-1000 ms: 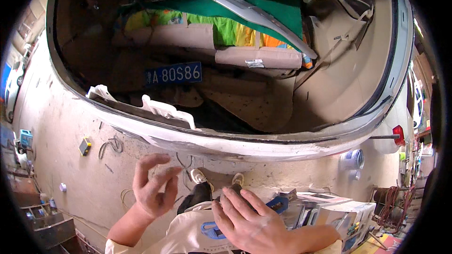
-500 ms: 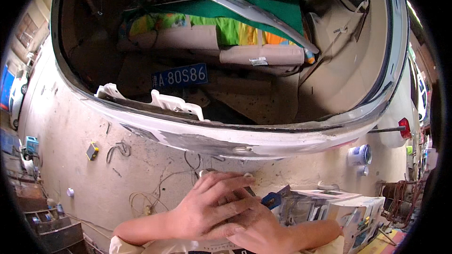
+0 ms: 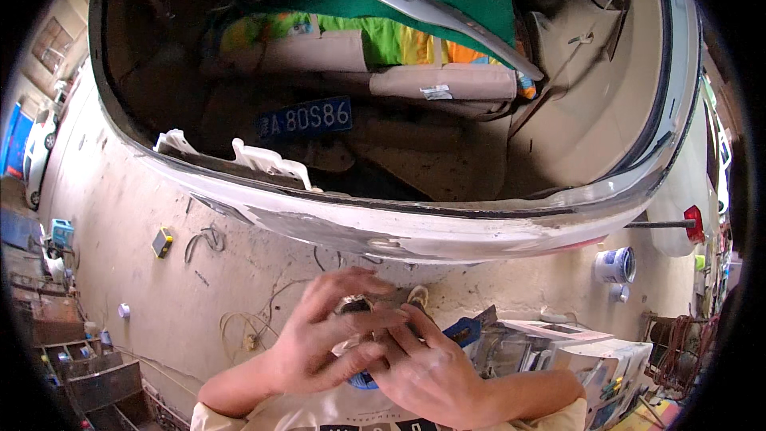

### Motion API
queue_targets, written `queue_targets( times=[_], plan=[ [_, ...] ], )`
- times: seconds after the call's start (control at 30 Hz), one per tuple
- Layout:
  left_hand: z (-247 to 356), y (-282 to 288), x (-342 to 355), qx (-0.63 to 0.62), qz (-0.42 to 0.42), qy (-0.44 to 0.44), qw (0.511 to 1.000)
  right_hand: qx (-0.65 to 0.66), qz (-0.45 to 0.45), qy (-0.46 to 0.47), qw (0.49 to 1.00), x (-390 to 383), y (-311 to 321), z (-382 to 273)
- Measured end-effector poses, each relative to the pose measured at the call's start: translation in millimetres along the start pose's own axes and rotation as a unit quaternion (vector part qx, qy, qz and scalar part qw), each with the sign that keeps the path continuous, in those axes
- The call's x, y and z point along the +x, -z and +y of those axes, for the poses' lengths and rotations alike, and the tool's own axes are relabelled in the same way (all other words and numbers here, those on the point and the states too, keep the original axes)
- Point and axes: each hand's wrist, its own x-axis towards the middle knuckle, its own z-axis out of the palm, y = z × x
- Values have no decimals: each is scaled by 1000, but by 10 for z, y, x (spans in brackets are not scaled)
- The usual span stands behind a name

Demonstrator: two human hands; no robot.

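Observation:
My left hand (image 3: 327,339) is in front of my body at the bottom middle, its fingers spread and bent, somewhat blurred. Beside it, my right hand (image 3: 435,371) points its fingers up and left, and their tips meet or overlap the left fingers. I make out nothing held in either hand. Beyond both hands runs the pale rear edge of an open car (image 3: 351,231), with grey patches on its paint. Inside the trunk lie a blue plate (image 3: 305,124), beige rolled panels (image 3: 443,82) and a bright patterned cloth (image 3: 387,46).
A long grey trim piece (image 3: 423,8) crosses the trunk. White broken plastic (image 3: 267,161) rises from its left sill. On the floor are a yellow-black block (image 3: 162,243), cables (image 3: 239,331) and a paint can (image 3: 614,265). A white printed box (image 3: 602,359) stands near my right arm.
My hands, earlier folded over each other, have come partly apart, with the left fingers lifted and spread. The view has shifted slightly against the car.

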Motion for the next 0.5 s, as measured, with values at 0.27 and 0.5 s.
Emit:
queue_targets(
  times=[0.27,0.5],
  plan=[
    [-1,-177,-95,-232,-37,1,972,25,20,25,999,-153,67,149],
    [40,-519,-154,-241,18,-39,969,21,-19,57,998,-328,72,259]
  ],
)
